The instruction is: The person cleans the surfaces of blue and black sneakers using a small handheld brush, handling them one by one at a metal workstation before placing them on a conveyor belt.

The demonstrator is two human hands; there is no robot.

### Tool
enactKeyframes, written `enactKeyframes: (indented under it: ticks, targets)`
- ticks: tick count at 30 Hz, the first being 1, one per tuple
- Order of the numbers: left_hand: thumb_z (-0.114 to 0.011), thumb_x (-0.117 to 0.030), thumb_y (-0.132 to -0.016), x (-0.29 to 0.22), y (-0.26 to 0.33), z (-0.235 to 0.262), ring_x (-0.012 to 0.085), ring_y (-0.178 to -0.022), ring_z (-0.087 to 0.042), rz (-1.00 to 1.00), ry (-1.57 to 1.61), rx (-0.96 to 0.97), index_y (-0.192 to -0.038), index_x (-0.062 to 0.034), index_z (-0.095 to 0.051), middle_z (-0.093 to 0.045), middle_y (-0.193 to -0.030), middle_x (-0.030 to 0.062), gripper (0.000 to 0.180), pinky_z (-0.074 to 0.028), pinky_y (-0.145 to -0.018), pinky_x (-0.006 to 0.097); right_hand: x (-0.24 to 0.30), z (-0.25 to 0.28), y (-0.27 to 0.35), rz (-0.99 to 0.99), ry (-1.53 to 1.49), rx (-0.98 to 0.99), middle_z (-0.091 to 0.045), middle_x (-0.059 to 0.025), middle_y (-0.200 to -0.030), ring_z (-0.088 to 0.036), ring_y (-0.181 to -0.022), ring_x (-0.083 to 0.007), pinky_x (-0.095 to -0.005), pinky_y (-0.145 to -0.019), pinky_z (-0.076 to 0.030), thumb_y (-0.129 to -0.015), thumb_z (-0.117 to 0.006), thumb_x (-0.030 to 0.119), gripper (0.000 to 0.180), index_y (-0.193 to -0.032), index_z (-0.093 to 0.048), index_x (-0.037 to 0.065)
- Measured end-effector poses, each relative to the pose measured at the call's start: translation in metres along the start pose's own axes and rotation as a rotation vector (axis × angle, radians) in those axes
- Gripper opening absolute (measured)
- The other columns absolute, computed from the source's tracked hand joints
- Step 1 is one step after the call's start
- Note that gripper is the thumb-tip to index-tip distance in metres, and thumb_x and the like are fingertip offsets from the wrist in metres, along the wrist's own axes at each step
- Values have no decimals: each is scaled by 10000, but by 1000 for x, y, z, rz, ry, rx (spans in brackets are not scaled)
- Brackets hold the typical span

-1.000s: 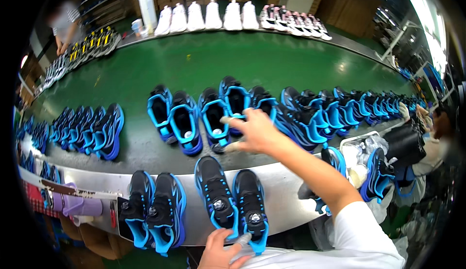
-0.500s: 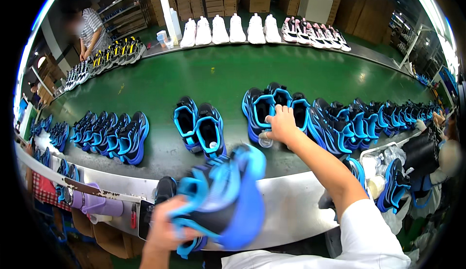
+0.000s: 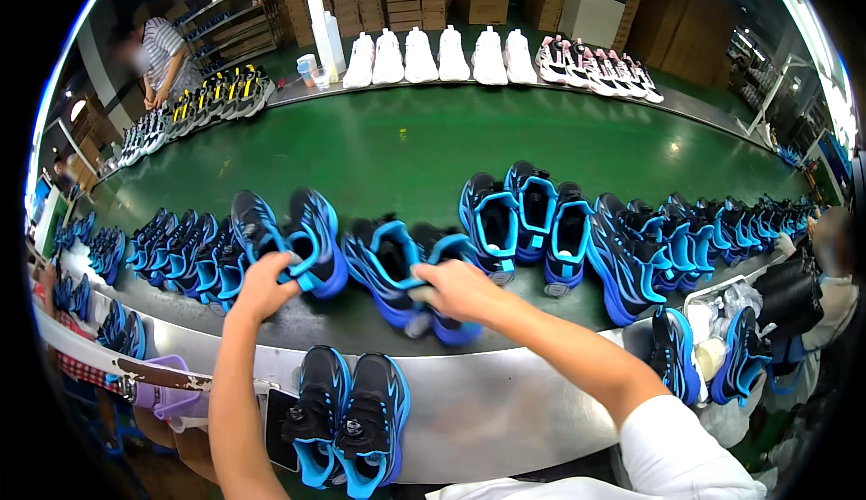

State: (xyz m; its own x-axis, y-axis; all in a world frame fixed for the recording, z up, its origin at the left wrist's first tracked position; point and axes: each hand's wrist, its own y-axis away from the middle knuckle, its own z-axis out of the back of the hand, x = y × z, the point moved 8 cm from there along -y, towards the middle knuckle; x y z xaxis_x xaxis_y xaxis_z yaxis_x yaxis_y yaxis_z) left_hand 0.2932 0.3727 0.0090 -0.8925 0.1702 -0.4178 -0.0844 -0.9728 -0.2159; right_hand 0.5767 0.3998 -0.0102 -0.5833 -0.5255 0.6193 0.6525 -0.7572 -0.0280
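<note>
My left hand (image 3: 266, 285) is closed on the heel end of a black and blue sneaker (image 3: 317, 240), with its mate (image 3: 255, 220) right beside it. Both have their toes pointing away from me. To their right, my right hand (image 3: 456, 291) grips the collar of another black and blue sneaker (image 3: 449, 252), slightly smeared by motion. A matching sneaker (image 3: 383, 261) leans next to that one. Closer to me, a pair of the same sneakers (image 3: 365, 419) rests on the metal ledge (image 3: 487, 401), toes pointing away.
Three sneakers (image 3: 532, 207) stand right of my hands, before a long row (image 3: 667, 229). More sneakers (image 3: 185, 247) line the left. White shoes (image 3: 419, 58) stand along the far edge of the green table (image 3: 361, 143). A purple container (image 3: 167, 392) hangs by the ledge. Another person (image 3: 171, 58) stands far left.
My left hand has carried its sneakers from over the ledge onto the green table. My right hand has moved left and nearer, from the group of three to the adjacent pair.
</note>
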Motion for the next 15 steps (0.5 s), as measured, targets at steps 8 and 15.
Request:
enactKeyframes:
  ticks: [8, 15]
  targets:
    - [-689, -72, -767, -144, 41, -7, 343, -943, -592, -184, -10, -121, -1110, -38, -616, -628, -1034, 169, 352, -470, -850, 418, 37, -17, 204, 0, 83, 182, -593, -189, -776, -609, -699, -387, -471, -591, -484, -794, -654, 171, 363, -1129, -535, 100]
    - [-835, -271, -676, -258, 146, -82, 337, -967, -551, -117, 299, 99, -1204, 2, -565, -572, -1206, 171, 653, -451, -870, 393, 78, 8, 274, 151, -324, 123, -642, -117, -849, -639, -709, -313, -420, -623, -535, -819, -665, 137, 348, -1151, -574, 91]
